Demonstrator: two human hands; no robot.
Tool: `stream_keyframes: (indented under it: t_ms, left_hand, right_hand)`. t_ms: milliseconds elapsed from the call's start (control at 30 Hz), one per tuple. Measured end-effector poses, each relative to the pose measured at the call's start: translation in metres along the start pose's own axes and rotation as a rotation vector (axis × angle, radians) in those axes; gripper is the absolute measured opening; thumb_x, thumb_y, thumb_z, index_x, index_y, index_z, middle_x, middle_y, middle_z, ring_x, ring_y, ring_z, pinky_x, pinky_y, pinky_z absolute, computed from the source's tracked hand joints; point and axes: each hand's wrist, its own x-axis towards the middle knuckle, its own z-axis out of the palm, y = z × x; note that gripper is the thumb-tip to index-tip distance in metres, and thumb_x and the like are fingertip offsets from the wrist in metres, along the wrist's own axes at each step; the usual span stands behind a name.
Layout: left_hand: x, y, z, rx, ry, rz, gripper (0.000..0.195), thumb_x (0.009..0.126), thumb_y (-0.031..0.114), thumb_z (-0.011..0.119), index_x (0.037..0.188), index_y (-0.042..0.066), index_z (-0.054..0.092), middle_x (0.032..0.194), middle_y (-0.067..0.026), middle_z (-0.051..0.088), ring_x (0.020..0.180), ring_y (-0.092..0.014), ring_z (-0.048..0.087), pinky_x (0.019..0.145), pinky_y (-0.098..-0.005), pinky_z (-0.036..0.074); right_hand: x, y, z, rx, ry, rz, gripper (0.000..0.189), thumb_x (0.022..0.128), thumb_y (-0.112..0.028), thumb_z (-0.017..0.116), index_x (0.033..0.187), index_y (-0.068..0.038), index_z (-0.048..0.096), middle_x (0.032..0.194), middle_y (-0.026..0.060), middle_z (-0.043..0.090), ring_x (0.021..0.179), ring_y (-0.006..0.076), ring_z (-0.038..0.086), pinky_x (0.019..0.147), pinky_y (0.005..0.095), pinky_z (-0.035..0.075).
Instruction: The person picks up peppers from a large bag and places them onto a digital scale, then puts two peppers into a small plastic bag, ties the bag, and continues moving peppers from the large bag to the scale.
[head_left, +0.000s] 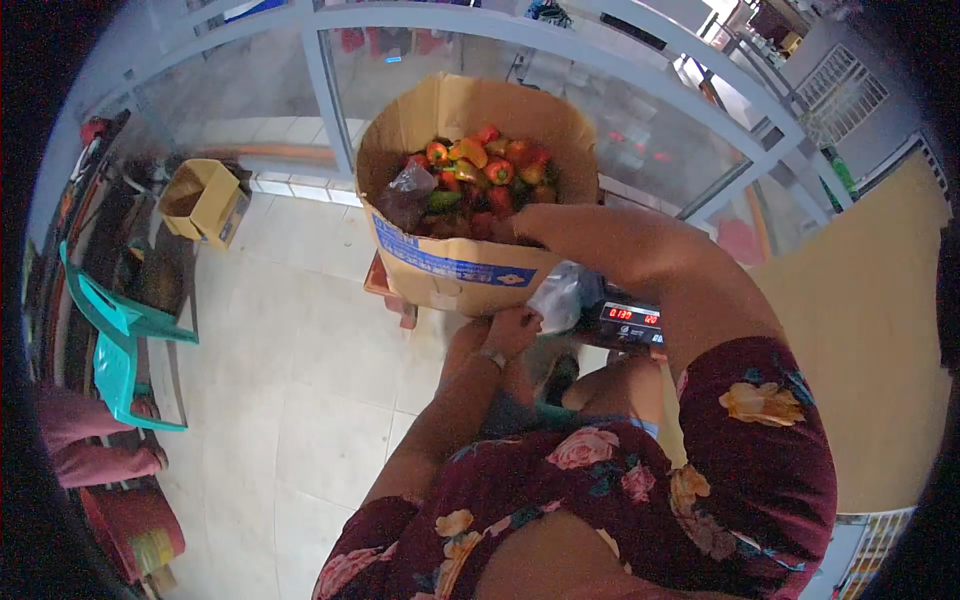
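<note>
A tall open cardboard box (450, 274) with a blue printed band stands before me. Red, orange and green peppers (480, 169) lie inside it, with a crumpled clear plastic bag (414, 180) at their left. Over the box's near right rim, my right hand (529, 223) reaches down among the peppers. Its fingers are hidden by the rim and the shade. Below the box's front, my left hand (516, 330) is curled, with a watch on the wrist; whether it grips anything is unclear. A thin clear plastic bag (559, 300) is close beside it.
A digital scale (628, 321) with red lit digits sits right of the box, partly behind my right arm. The box rests on a wooden stool (380, 281). Leftward are a teal plastic chair (116, 330), a small carton (206, 202) and a person's legs (97, 439). Framed glass panels (637, 124) stand behind.
</note>
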Motion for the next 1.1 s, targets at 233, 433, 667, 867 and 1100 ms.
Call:
stream_keyframes:
  t_ms: [233,433,667,867,1100]
  left_hand:
    - [-0.004,0.004,0.0,-0.063,-0.007,-0.053,0.019,0.078,0.019,0.053,0.079,0.004,0.065,0.07,-0.0082,0.064,0.07,-0.023,0.063,0.074,-0.0335,0.049]
    - [-0.012,0.012,0.002,-0.05,0.032,-0.031,0.019,0.078,0.019,0.053,0.08,0.004,0.064,0.07,-0.0086,0.064,0.072,-0.023,0.063,0.073,-0.0338,0.049]
    - [0.001,0.003,0.004,0.124,0.027,0.116,0.019,0.076,0.019,0.055,0.083,0.004,0.064,0.071,-0.0096,0.064,0.07,-0.023,0.062,0.074,-0.0354,0.048]
    - [0.003,-0.009,0.008,0.273,0.089,0.126,0.019,0.076,0.019,0.053,0.085,0.006,0.064,0.076,-0.0105,0.064,0.075,-0.027,0.061,0.076,-0.0382,0.047]
    - [-0.001,-0.003,0.005,0.395,0.052,0.141,0.021,0.08,0.02,0.05,0.085,0.006,0.064,0.075,-0.0091,0.065,0.073,-0.026,0.062,0.073,-0.0369,0.048]
  right_hand:
    - [0.012,0.023,0.011,-0.117,0.032,-0.006,0.03,0.066,-0.03,0.065,0.09,-0.012,0.067,0.086,0.0104,0.063,0.077,0.0219,0.059,0.071,0.0368,0.046]
    - [-0.024,-0.032,-0.035,0.098,-0.008,-0.152,0.027,0.07,-0.022,0.064,0.094,-0.01,0.065,0.085,0.0085,0.063,0.08,0.0191,0.058,0.072,0.0359,0.046]
    - [-0.075,-0.019,-0.081,0.821,0.324,-0.417,0.028,0.075,-0.01,0.064,0.103,-0.01,0.06,0.1,0.001,0.058,0.09,0.0147,0.055,0.078,0.0289,0.047]
    - [-0.171,0.041,-0.096,1.037,0.555,-0.378,0.034,0.075,-0.006,0.064,0.108,-0.004,0.055,0.103,0.0021,0.055,0.092,0.0129,0.054,0.078,0.0267,0.047]
    - [-0.265,0.204,-0.042,0.871,0.936,-0.066,0.036,0.075,-0.002,0.062,0.11,-0.004,0.053,0.106,0.0091,0.055,0.087,0.0144,0.056,0.07,0.0246,0.049]
